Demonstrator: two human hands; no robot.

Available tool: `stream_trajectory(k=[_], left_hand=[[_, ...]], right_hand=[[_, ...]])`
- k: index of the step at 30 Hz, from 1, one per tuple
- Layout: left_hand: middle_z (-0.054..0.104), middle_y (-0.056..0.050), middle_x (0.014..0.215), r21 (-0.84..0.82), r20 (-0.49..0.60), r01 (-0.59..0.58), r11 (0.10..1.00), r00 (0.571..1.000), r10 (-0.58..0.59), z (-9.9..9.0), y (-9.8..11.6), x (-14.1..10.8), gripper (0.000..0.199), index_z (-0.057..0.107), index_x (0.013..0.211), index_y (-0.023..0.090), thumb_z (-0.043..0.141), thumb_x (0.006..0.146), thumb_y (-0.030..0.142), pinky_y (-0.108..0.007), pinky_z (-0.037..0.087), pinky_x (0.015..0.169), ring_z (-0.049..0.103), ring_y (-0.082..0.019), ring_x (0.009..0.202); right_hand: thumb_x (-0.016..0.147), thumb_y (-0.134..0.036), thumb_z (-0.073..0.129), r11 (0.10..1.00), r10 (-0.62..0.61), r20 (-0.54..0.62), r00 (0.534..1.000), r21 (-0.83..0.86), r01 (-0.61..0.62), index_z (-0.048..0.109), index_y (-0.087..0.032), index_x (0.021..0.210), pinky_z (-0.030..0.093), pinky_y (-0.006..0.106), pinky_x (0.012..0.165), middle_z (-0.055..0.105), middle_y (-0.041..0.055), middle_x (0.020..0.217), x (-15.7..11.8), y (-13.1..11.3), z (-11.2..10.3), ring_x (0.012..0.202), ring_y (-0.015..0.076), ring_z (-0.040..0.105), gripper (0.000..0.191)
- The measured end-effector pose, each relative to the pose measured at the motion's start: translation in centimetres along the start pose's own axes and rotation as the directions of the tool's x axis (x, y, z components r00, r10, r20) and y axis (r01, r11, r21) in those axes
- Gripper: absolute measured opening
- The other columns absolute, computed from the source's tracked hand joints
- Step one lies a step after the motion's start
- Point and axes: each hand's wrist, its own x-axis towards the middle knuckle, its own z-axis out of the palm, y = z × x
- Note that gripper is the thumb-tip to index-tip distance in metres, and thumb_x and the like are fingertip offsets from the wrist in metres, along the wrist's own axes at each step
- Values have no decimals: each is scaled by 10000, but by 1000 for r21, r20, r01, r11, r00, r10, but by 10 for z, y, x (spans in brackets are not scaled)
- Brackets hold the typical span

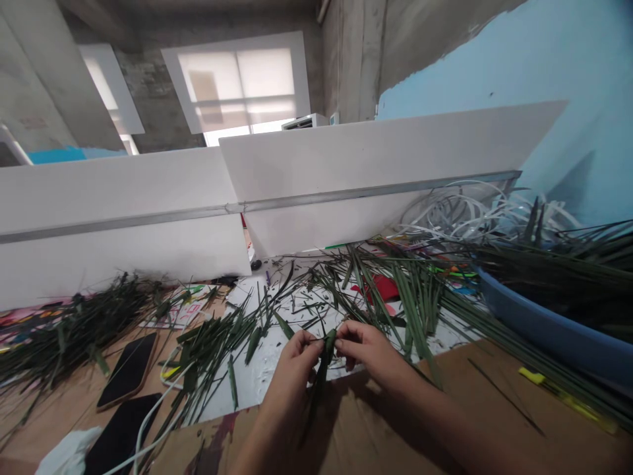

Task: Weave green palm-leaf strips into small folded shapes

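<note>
Between my two hands is a green leaf strip (pixel 323 369), folded or woven at its top, with a long tail hanging toward the cardboard. My left hand (pixel 299 359) pinches it from the left side. On the other side my right hand (pixel 363 346) grips its upper end between thumb and fingers. Just left of my hands lies a pile of folded leaf pieces and thin stems (pixel 230 346). Long flat green leaves (pixel 413 297) are spread behind and to the right of my right hand.
Two dark phones (pixel 129 369) lie at left, crossed by a white cable (pixel 143 422). A blue basin (pixel 539 307) full of leaves stands at right, near a yellow cutter (pixel 568 399). Clear plastic strips (pixel 459 211) are heaped behind it. White panels (pixel 346 158) bound the table's back.
</note>
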Motion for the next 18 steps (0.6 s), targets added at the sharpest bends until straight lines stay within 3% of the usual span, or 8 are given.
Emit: stream_trajectory(k=[6, 13, 18], left_hand=[[501, 53, 629, -28, -17, 20, 999, 1000, -21, -2, -7, 6, 355, 514, 723, 204, 767, 665, 445, -225, 281, 531, 406, -113, 559], [493, 54, 626, 13, -29, -30, 999, 999, 30, -3, -5, 3, 266, 522, 695, 206, 745, 684, 352, -236, 300, 544, 412, -119, 563], [503, 34, 657, 66, -36, -84, 994, 996, 87, -3, -6, 6, 192, 519, 673, 214, 691, 700, 294, -243, 336, 564, 438, -141, 617]], right_hand=[[696, -443, 684, 994, 100, 76, 992, 32, -102, 616, -187, 698, 414, 245, 491, 585, -20, 619, 2, 1, -3, 471, 112, 535, 265], [641, -460, 761, 987, 125, 94, 988, 86, -133, 618, -192, 687, 405, 245, 482, 577, -25, 622, 3, 6, -5, 474, 103, 507, 307], [626, -360, 758, 987, 122, 73, 990, 97, -129, 620, -179, 674, 378, 236, 476, 566, -34, 602, 2, 7, -5, 470, 96, 487, 233]])
